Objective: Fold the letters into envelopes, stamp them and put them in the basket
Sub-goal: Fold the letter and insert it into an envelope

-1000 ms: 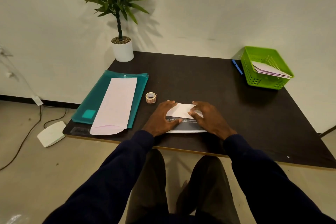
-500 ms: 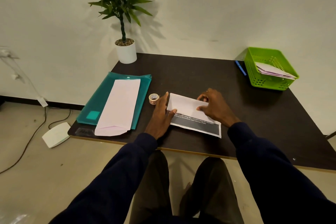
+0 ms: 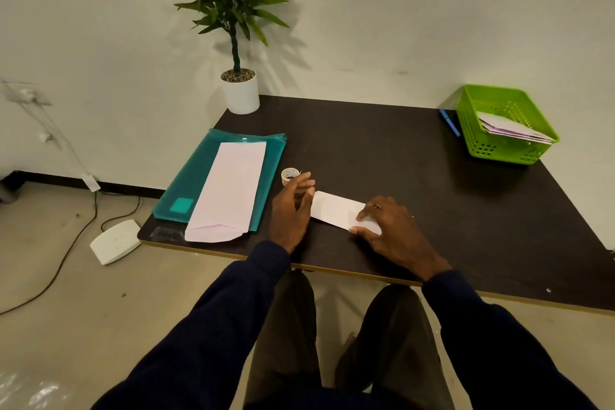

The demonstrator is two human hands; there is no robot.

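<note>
A folded white letter (image 3: 334,208) lies on the dark table (image 3: 382,150) near its front edge. My right hand (image 3: 391,230) presses flat on the letter's right end, fingers spread. My left hand (image 3: 291,210) stands on edge at the letter's left end, fingers straight, touching it. A small roll of stamps (image 3: 289,175) sits just behind my left hand. A long pale pink envelope (image 3: 231,190) lies on a teal folder (image 3: 196,176) at the left. The green basket (image 3: 479,146) at the back right holds several envelopes (image 3: 512,130).
A potted plant (image 3: 240,93) stands at the table's back left corner. A blue pen (image 3: 450,123) lies beside the basket's left wall. On the floor at the left are a white device (image 3: 114,241) and cables.
The letter has been folded over once more, hiding its dark printed strip. My right hand came down onto its right end; my left hand stayed at the left end. The view shifted left.
</note>
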